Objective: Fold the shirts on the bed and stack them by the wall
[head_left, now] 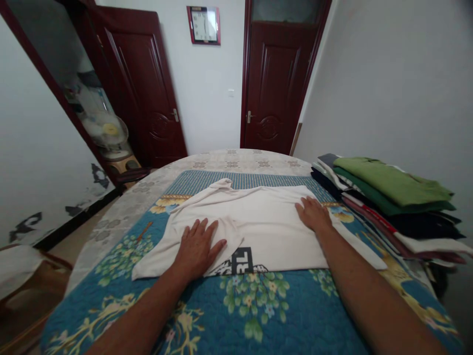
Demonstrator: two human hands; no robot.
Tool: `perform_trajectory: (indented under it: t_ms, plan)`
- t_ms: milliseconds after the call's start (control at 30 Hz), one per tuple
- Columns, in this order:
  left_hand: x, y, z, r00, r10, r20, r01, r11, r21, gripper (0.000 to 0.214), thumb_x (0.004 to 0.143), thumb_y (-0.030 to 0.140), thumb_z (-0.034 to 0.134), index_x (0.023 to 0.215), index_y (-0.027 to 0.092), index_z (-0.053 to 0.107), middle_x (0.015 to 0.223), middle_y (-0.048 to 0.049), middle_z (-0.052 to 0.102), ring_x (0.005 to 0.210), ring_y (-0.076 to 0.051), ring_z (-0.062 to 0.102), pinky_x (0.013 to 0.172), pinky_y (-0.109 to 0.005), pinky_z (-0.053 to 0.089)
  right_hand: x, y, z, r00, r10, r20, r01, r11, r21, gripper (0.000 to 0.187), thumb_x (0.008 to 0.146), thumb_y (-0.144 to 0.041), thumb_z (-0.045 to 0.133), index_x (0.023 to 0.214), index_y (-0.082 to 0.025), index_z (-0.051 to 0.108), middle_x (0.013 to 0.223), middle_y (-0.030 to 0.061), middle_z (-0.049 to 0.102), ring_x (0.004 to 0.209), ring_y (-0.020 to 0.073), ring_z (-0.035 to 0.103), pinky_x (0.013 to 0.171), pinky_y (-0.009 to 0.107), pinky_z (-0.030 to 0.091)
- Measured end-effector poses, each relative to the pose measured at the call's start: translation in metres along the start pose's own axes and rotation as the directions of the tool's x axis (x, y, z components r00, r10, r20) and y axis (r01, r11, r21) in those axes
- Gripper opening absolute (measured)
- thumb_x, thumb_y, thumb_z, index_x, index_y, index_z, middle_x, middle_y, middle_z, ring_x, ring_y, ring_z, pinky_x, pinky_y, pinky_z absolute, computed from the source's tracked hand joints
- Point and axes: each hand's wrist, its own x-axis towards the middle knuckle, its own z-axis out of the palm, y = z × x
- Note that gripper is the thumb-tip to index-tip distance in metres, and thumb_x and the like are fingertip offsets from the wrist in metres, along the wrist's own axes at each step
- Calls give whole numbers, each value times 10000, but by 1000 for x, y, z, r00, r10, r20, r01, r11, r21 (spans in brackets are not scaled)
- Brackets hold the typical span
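A white T-shirt (269,217) with a black printed patch near its front edge lies spread and partly folded across a blue floral quilted cloth (254,315). My left hand (197,249) rests flat on its left part, fingers apart, beside some creases. On the far right part of the shirt lies my right hand (313,213), palm down with the fingers spread. Neither hand grips the fabric. One sleeve reaches toward the front left, and white cloth extends to the right beyond my right forearm.
A stack of folded clothes (391,197), green ones on top, stands at the table's right side. Under the quilted cloth is a patterned tablecloth (236,160) with a rounded far edge. A wooden chair (33,291) is at the left, and a fan (107,130) stands beyond the doorway.
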Motion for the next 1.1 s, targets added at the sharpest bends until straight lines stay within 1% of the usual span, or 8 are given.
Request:
perform_trajectory:
  t_ms: [300, 433, 533, 633, 733, 833, 933, 1100]
  plan:
    - [0, -3, 0, 1000, -23, 19, 21, 997, 81, 719, 1022, 611, 482, 1646, 254, 462, 1714, -202, 372, 1602, -425, 297, 1263, -653, 240, -5, -2, -1, 1000, 20, -14, -20, 999, 33, 675, 1088, -565, 251, 1621, -204, 452, 1730, 116, 350, 1597, 318, 286, 1285, 600, 215]
    - [13, -13, -7, 999, 6, 45, -9, 997, 75, 674, 992, 646, 524, 1563, 291, 571, 1663, -181, 465, 1553, -430, 391, 1233, -666, 302, -7, -5, -3, 999, 32, -9, -31, 999, 45, 670, 1087, -549, 243, 1621, -203, 452, 1730, 106, 351, 1596, 319, 287, 1285, 601, 214]
    - [48, -30, -20, 996, 54, -71, -52, 998, 30, 559, 1009, 585, 527, 1402, 222, 688, 1543, -181, 592, 1439, -367, 543, 1212, -555, 398, -7, -6, -4, 999, 35, -14, -34, 998, 51, 659, 1084, -538, 254, 1614, -205, 462, 1727, 101, 358, 1590, 323, 296, 1281, 600, 220]
    - [99, -46, -34, 985, 16, -170, -21, 999, -28, 500, 1007, 443, 557, 1413, 165, 646, 1429, -173, 672, 1336, -311, 625, 1168, -438, 459, -8, -6, -5, 999, 34, -13, -33, 998, 55, 657, 1082, -542, 264, 1613, -211, 463, 1730, 101, 352, 1589, 329, 298, 1280, 606, 216]
    - [153, -53, -38, 989, -27, -142, 20, 998, -51, 567, 985, 339, 588, 1517, 147, 549, 1518, -178, 615, 1402, -306, 579, 1188, -415, 429, -8, -6, -6, 999, 33, -10, -32, 998, 52, 652, 1085, -530, 264, 1613, -204, 464, 1729, 106, 351, 1589, 322, 297, 1284, 598, 210]
    - [194, -54, -29, 991, -127, -35, 122, 984, -129, 723, 893, 310, 702, 1572, 168, 494, 1549, -182, 596, 1413, -317, 576, 1156, -394, 441, -8, -7, -7, 999, 34, -18, -33, 998, 49, 649, 1087, -519, 259, 1612, -198, 465, 1727, 98, 358, 1592, 308, 292, 1292, 577, 204]
    - [218, -58, -16, 977, -211, 14, 209, 953, -221, 712, 801, 313, 775, 1481, 206, 593, 1404, -155, 710, 1314, -321, 648, 1069, -364, 484, -8, -7, -6, 999, 35, -19, -34, 998, 51, 658, 1085, -530, 255, 1616, -201, 461, 1724, 97, 363, 1590, 309, 295, 1290, 577, 210]
    - [227, -85, -16, 933, -357, -41, 321, 880, -351, 332, 852, 331, 660, 1115, 153, 754, 1116, -170, 788, 1127, -330, 704, 913, -376, 514, -5, -5, -2, 999, 31, -25, -30, 999, 43, 658, 1073, -539, 269, 1610, -217, 471, 1718, 105, 373, 1586, 320, 306, 1285, 590, 221]
